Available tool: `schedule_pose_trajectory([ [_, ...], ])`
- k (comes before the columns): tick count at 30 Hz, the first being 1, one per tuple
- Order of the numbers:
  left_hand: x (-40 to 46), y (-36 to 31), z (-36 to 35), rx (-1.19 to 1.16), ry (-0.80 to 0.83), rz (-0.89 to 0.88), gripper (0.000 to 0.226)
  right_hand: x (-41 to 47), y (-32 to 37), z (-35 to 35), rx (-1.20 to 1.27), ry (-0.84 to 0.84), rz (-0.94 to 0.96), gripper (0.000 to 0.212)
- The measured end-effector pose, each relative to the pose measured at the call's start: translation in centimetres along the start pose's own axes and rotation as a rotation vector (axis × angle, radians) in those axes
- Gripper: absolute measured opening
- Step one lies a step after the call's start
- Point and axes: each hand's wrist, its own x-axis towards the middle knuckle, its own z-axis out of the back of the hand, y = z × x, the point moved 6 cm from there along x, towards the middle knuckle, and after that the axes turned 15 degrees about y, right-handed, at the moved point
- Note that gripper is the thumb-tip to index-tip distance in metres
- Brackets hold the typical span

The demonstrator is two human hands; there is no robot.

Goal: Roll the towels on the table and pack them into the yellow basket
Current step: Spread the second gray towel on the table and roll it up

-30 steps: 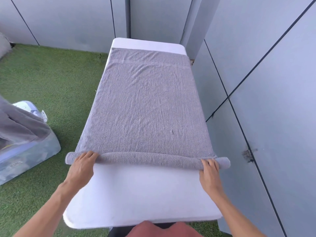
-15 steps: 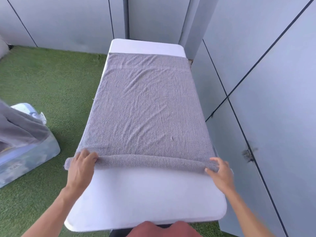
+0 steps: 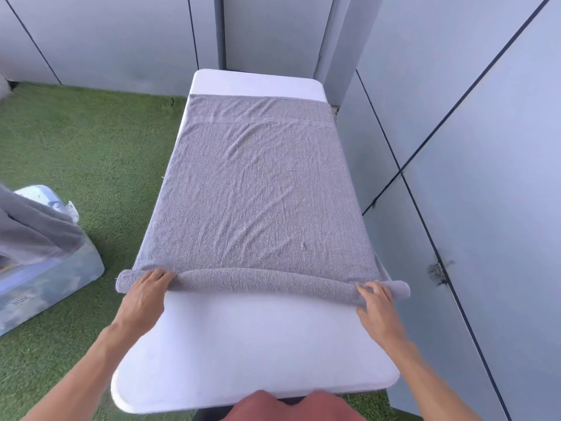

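Both hands, left hand (image 3: 145, 294) and right hand (image 3: 375, 305), now press flat-fingered on the thicker towel (image 3: 261, 192) roll.

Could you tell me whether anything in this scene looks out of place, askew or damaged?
Mostly tidy: the grey towel lies flat on the white table, its rolled near edge even under both hands. Its ends overhang the table sides slightly. The one blemish is a dark scuffed mark on the right wall panel's seam. A second grey towel drapes loosely over a clear bin.
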Motion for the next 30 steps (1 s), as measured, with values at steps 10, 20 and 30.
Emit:
schedule_pose_trajectory([
  [10, -1.1, 2.4, 0.2, -0.52, 0.415, 0.169, 0.038, -0.3, -2.2, 1.5, 0.447, -0.008, -0.016, 0.035],
  [20, -5.8, -2.6, -0.6, 0.071, -0.248, 0.077, 0.036, -1.8, 0.8, -3.1, 0.013, -0.181, -0.02, 0.058],
  [30, -1.4, 0.6, -0.8, 0.002, 0.068, 0.066, 0.043, 2.0, 1.1, 0.2, -0.049, 0.034, -0.096, 0.025],
])
